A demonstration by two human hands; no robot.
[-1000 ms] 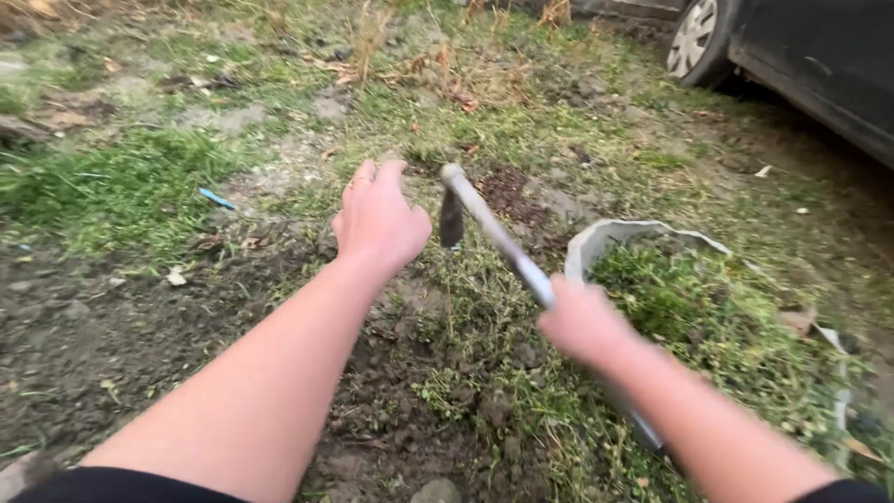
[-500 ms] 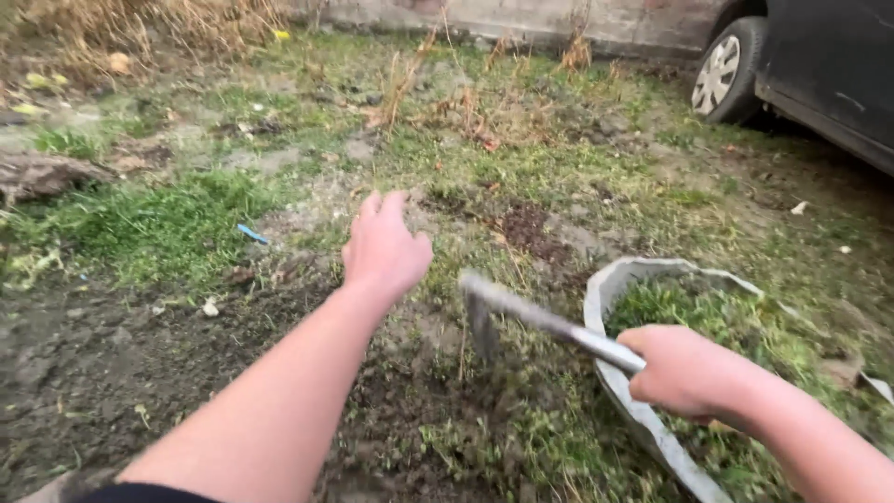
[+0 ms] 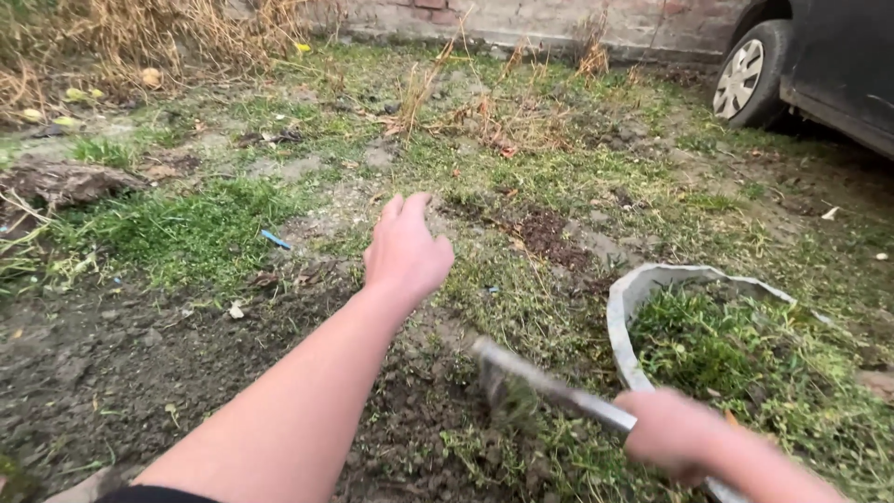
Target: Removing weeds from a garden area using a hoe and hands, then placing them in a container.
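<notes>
right hand [image 3: 672, 436]: grip closed on hoe [image 3: 545, 387], blade in grassy soil
left hand [image 3: 406, 251]: grip loosely open, empty, above ground
beside: grey bag [image 3: 622, 307] of weeds

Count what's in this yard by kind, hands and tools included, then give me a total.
Hands: 2, left hand and right hand
Hand hoe: 1
Basin of pulled weeds: 1
Car: 1
Blue scrap: 1
Total: 6

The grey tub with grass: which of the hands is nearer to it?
Right. The right hand grips the hoe at the grey tub's near rim; the left hand reaches out further left, apart.
</notes>
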